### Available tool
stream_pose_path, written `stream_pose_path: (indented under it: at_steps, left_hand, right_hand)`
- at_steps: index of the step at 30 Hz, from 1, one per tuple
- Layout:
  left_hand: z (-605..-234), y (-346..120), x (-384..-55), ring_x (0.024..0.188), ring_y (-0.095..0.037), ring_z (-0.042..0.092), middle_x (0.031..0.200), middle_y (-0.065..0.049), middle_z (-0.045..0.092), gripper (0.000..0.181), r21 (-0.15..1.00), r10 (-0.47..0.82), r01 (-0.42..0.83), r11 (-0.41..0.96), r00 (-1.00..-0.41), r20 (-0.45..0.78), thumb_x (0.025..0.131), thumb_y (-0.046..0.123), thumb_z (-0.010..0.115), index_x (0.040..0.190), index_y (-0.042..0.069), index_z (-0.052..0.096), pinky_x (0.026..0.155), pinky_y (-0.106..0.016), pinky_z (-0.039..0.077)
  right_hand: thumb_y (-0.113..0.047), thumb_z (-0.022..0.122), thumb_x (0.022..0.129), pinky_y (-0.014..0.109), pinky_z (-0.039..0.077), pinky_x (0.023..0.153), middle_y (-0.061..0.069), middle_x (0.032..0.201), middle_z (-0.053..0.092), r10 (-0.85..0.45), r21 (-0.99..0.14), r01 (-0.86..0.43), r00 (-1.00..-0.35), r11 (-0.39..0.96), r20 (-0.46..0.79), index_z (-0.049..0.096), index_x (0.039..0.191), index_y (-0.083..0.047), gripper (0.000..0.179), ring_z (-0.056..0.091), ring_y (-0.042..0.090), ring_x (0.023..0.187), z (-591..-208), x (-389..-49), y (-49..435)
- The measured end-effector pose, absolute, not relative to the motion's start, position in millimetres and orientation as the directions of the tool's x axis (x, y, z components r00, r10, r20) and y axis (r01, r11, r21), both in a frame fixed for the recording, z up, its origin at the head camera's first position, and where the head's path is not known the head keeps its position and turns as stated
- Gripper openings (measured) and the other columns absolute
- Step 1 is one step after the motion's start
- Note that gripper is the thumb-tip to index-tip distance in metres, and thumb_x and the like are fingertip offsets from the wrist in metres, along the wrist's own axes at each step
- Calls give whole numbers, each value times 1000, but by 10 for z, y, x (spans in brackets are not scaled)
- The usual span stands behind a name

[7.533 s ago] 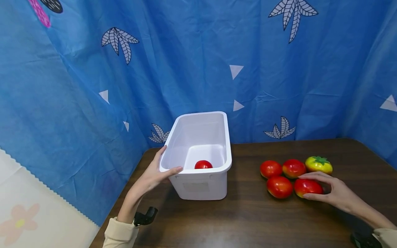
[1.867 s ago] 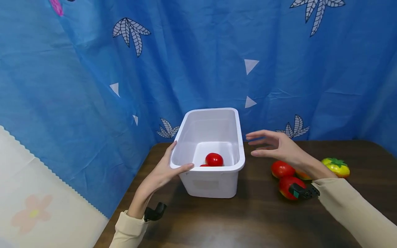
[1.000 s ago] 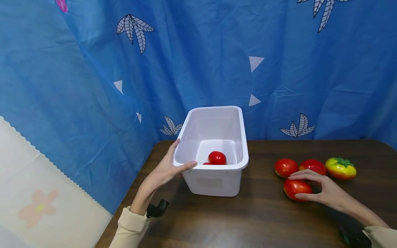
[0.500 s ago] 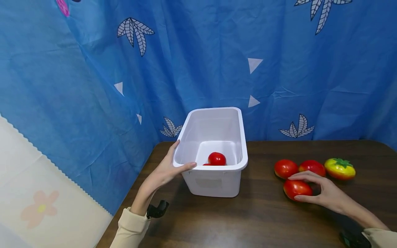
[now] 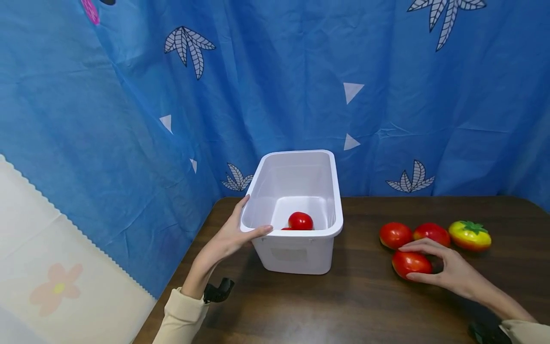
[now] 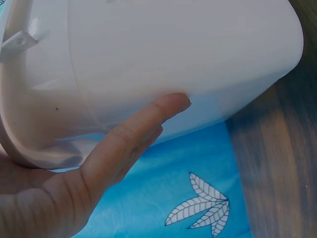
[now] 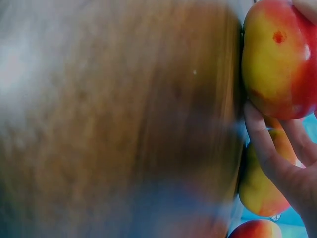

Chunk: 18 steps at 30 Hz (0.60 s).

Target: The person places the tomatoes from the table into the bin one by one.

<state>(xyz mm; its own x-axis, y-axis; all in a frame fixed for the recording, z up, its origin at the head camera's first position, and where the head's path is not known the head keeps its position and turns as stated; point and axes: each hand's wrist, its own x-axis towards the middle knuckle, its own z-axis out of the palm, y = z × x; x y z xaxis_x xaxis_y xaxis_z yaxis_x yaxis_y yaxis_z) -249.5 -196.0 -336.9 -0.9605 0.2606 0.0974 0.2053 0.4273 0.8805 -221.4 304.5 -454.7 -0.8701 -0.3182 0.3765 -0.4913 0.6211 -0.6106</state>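
A white plastic bin (image 5: 292,253) stands on the table, with a red fruit (image 5: 300,221) and part of another inside. My left hand (image 5: 225,236) grips the bin's front-left corner, thumb over the rim and fingers against the side. In the left wrist view, fingers (image 6: 133,131) lie along the bin's wall. My right hand (image 5: 451,267) holds a glossy red-and-yellow fruit (image 5: 406,263) between thumb and fingers, low at the tabletop. The right wrist view shows this fruit's yellow side (image 7: 272,64) close up.
Two more red fruits, one at left (image 5: 395,235) and one beside it (image 5: 431,233), lie just behind the held fruit. A yellow-and-red fruit with a green leafy top (image 5: 470,235) lies to their right. Blue curtain (image 5: 275,95) hangs behind the dark wooden table (image 5: 275,306).
The fruit my right hand held earlier now lies in the bin. That hand came back from beside the bin to another fruit and has stayed there about a second. My left hand kept its place.
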Motion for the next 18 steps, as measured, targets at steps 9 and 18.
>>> stream_pose_path:
  at_steps: [9, 18]
  left_hand:
    - [-3384, -1953, -2488, 136, -45, 47, 159, -19, 37, 109, 884, 261, 208, 418, -960, 102, 88, 41, 83, 167, 18, 11, 100, -61, 54]
    - [-3380, -1957, -2486, 137, -45, 48, 159, -19, 36, 111, 883, 260, 218, 415, -959, 115, 88, 42, 83, 167, 16, 10, 103, -61, 52]
  right_hand:
    - [-10, 89, 83, 20, 49, 82, -18, 126, 67, -284, -663, -436, -900, 609, 332, 72, 128, -20, 48, 37, -18, 119, -4512, -2156, 3015]
    - [-9, 77, 95, 18, 55, 82, -29, 130, 57, -247, -781, -357, -932, 512, 265, 66, 139, -13, 45, 52, -12, 112, -4342, -2122, 2928]
